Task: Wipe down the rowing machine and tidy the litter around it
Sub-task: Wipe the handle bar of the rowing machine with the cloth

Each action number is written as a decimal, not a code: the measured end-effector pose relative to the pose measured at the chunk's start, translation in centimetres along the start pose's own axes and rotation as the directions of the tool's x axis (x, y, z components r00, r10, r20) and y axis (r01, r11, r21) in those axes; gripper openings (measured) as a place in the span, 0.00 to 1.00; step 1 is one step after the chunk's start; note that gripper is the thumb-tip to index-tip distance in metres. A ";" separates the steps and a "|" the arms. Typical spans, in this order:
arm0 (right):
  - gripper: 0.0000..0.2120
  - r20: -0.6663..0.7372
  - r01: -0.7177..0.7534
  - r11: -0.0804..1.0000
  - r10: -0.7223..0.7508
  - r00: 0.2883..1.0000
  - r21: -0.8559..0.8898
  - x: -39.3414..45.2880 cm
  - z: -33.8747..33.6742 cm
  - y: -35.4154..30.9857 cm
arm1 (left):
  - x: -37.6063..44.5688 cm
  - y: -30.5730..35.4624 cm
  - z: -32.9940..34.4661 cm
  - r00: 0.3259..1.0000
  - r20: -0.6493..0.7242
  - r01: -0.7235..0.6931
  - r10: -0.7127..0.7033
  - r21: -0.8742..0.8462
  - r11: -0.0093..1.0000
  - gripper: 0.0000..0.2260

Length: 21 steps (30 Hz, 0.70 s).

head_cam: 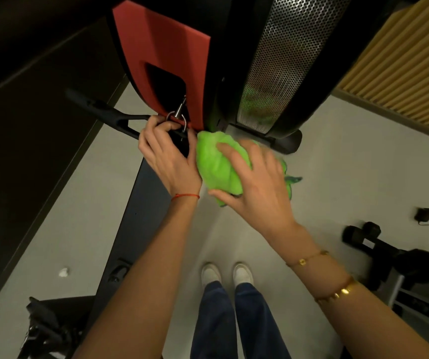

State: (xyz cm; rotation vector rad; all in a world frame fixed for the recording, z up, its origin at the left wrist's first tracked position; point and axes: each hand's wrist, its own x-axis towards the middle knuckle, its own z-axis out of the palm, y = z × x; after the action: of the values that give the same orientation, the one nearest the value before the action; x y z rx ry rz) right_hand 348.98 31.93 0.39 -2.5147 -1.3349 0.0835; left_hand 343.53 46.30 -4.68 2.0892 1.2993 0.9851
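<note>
The rowing machine (280,63) fills the top of the head view, with a red panel (161,47) and a perforated metal housing. Its black pull handle (104,111) rests across the front, clipped to a metal ring. My left hand (166,159) grips the middle of that handle beside the ring. My right hand (257,182) presses a bunched bright green cloth (218,164) against the handle's right half, just below the housing. The machine's dark rail (130,229) runs down towards the lower left. A crumpled white scrap of litter (63,272) lies on the pale floor left of the rail.
My feet in white shoes (226,274) stand right of the rail. Black dumbbells (361,233) and a bench frame sit at the right, with a small charger and cable (424,215) on the floor. Dark gear lies at the lower left. A slatted wooden wall (402,60) is at the upper right.
</note>
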 end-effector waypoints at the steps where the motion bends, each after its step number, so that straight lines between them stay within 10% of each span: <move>1: 0.35 0.041 -0.014 1.000 0.013 0.999 0.009 -0.3 0.6 0.4 | 0.0 0.0 0.0 1.000 -0.003 -0.007 0.007 0.002 1.000 0.11; 21: 0.36 0.031 -0.062 0.993 0.059 0.998 0.102 0.3 -1.2 0.7 | 0.0 0.1 0.0 1.000 0.004 -0.001 0.001 0.008 1.000 0.11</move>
State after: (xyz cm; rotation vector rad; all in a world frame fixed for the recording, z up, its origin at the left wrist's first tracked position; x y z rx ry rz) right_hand 349.91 31.51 1.32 -2.4761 -1.2317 0.1963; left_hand 343.55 46.23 -4.61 2.0966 1.3021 0.9777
